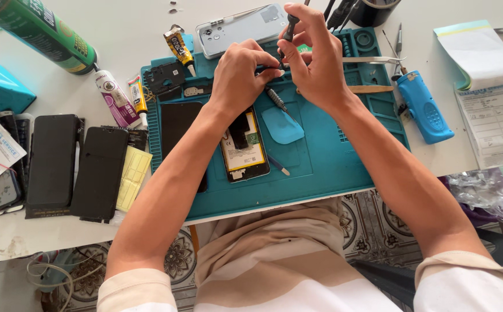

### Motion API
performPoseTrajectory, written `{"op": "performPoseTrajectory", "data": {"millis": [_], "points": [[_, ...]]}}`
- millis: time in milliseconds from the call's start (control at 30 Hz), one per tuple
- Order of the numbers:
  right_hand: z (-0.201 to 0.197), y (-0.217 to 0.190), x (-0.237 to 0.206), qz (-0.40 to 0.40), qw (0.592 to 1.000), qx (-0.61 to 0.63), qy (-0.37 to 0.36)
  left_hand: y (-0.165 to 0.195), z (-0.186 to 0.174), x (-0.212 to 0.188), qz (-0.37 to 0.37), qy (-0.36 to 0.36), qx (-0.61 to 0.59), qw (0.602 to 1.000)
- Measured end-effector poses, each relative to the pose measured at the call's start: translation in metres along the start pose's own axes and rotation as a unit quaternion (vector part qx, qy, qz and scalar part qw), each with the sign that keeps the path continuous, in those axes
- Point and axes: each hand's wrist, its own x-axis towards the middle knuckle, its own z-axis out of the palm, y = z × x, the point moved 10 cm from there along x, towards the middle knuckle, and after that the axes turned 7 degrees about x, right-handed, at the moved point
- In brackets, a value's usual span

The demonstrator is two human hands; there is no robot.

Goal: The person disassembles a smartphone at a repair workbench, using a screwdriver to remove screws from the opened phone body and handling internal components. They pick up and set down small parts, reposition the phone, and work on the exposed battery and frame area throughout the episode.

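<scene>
An opened smartphone [244, 147] lies face down on a teal work mat [315, 167], its inner parts and yellow-white battery label showing. My left hand [241, 78] rests on the phone's top end, fingers curled and pinching at it. My right hand [315, 55] holds a thin dark screwdriver [289, 29] upright, its tip down near my left fingertips. A second screwdriver [276, 99] lies on the mat just below my hands. A blue triangular pick [282, 125] lies to the right of the phone.
A grey phone back cover [241, 29] lies at the mat's far edge, with glue tubes [179, 49], a black frame part [165, 76] and a dark screen [177, 124]. Tweezers [373, 59], a blue tool [426, 108], papers [491, 110] at right; two black phones [75, 164], green can [43, 32] at left.
</scene>
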Motion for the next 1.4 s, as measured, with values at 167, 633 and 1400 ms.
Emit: {"op": "performPoseTrajectory", "data": {"millis": [167, 633, 1400], "points": [[-0.001, -0.002, 0.000, -0.005, 1.000, -0.027, 0.004, -0.001, 0.001, 0.001, 0.005, -0.005, -0.016, 1.000], [0.002, -0.002, 0.000, -0.012, 0.999, -0.044, 0.005, -0.001, 0.002, 0.003, 0.018, 0.005, -0.004, 1.000], [-0.001, -0.010, 0.008, 0.000, 0.997, -0.071, -0.019, -0.002, 0.002, -0.001, 0.031, 0.022, 0.012, 0.999]]}}
